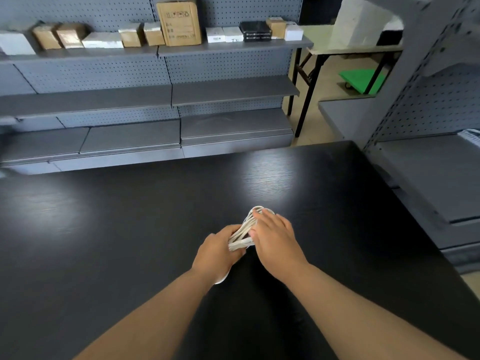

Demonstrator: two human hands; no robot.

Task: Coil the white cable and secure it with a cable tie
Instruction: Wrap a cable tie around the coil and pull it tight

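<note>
A white cable (pixel 245 228), gathered into a narrow bundle of several loops, is held over the middle of the black table (pixel 130 229). My left hand (pixel 219 252) is closed around the near end of the bundle. My right hand (pixel 274 236) lies over the bundle's right side, its fingertips on the far loops; its palm hides part of the cable. A bit of white loop shows under my left wrist. No cable tie shows in view.
Grey pegboard shelving (pixel 166 100) runs along the far side of the table, with cardboard and white boxes (pixel 179 22) on its top shelf. Another grey shelf unit (pixel 428 165) stands at the right. A folding table and a green cart (pixel 362 79) are at the back right.
</note>
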